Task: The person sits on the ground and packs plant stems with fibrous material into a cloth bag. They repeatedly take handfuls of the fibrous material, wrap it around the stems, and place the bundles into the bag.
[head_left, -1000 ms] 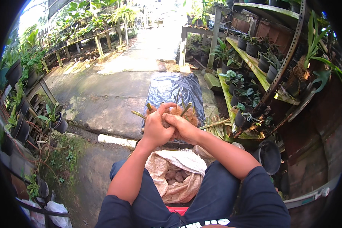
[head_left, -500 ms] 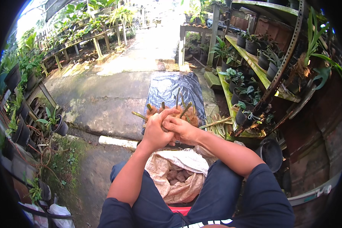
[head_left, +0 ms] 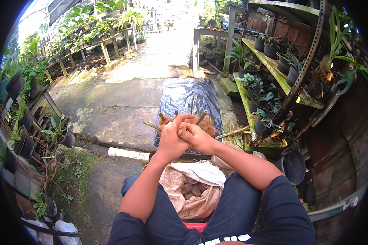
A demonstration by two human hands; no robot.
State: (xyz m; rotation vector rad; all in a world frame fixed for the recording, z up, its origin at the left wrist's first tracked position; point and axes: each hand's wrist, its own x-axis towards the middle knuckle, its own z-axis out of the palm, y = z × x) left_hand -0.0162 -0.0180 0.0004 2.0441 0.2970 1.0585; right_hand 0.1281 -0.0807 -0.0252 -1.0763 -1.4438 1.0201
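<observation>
My left hand (head_left: 172, 139) and my right hand (head_left: 199, 139) are pressed together in front of me, fingers curled against each other. Whatever lies between them, if anything, is hidden. Just beyond them, green cut stems (head_left: 152, 125) stick out of brown fibrous clumps (head_left: 208, 125), partly covered by my hands. These clumps rest on a shiny black plastic sheet (head_left: 184, 92) on the ground. Between my knees stands an open woven sack (head_left: 171, 179) with a rolled pale rim, holding brown fibrous lumps (head_left: 193, 189).
A white tube-like piece (head_left: 128, 154) lies on the concrete left of the sheet. Potted plants fill mossy shelves (head_left: 270, 67) at right and a rack (head_left: 86, 47) at far left. A dark bucket (head_left: 292, 166) stands right of my knee. Dry leaf strips (head_left: 233, 132) lie beside the sheet.
Both hands stay together over the near edge of the sheet, with only a slight shift of the fingers. The whole view has moved a little; the clumps and sack look the same.
</observation>
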